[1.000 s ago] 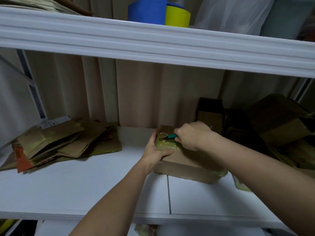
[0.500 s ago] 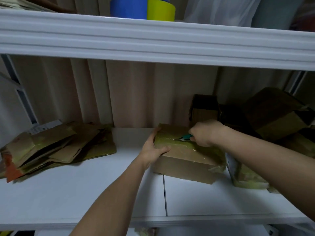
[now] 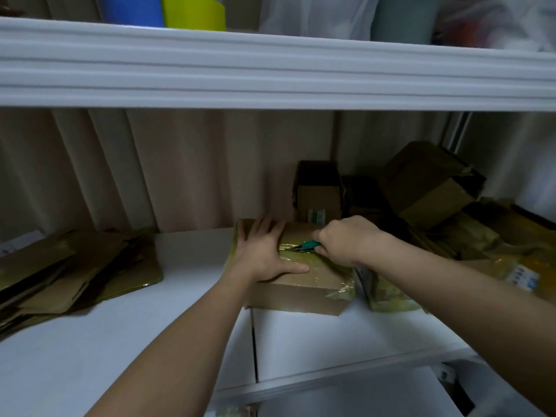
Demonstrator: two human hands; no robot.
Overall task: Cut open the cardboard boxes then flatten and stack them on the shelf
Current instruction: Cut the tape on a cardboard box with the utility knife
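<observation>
Left hand (image 3: pixel 264 254) is spread flat, fingers straight, pressing down on top of the brown cardboard box wrapped in shiny yellowish tape (image 3: pixel 301 284). That box sits mid-way along the white shelf (image 3: pixel 120 341). Right hand (image 3: pixel 346 240) is curled tight round a small teal-handled cutter (image 3: pixel 308 244), blade tip on the tape seam right beside the left hand's knuckles. One box under the hands, one messy pile of flattened cardboard (image 3: pixel 75 269) on the left, several more boxes (image 3: pixel 427 185) heaped on the right (too dark to count).
</observation>
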